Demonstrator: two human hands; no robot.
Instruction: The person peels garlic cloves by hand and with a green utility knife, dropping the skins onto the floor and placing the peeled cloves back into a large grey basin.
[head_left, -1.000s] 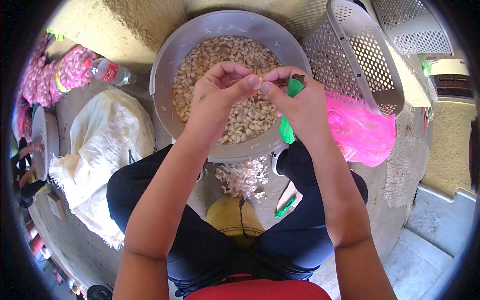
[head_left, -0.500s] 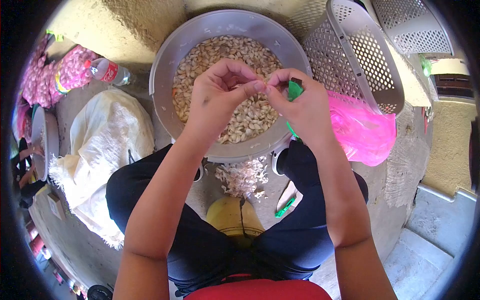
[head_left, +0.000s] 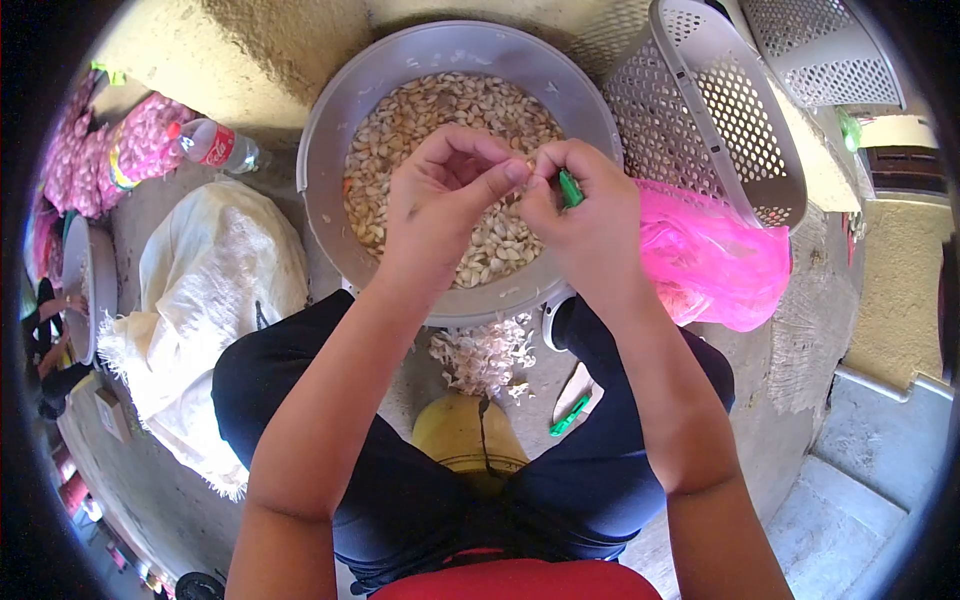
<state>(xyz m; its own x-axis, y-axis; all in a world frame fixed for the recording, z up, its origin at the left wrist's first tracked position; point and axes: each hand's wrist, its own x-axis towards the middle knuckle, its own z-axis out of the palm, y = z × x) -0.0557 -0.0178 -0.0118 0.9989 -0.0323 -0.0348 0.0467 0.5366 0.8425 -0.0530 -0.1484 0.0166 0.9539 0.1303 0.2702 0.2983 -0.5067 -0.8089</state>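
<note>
Left hand (head_left: 440,205) fingers pinch a garlic clove (head_left: 526,166) above the bowl (head_left: 325,120), right hand (head_left: 592,220) fingers wrap the green knife (head_left: 570,188); judged best: shallow blade, skin lifted away from thumb.

Bright daylight, sharp centre, fisheye-warped dark edges

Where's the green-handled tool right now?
Head view, centre: the green-handled tool is gripped in the right hand, beside the left hand pinching a garlic clove, above the grey bowl.
</note>
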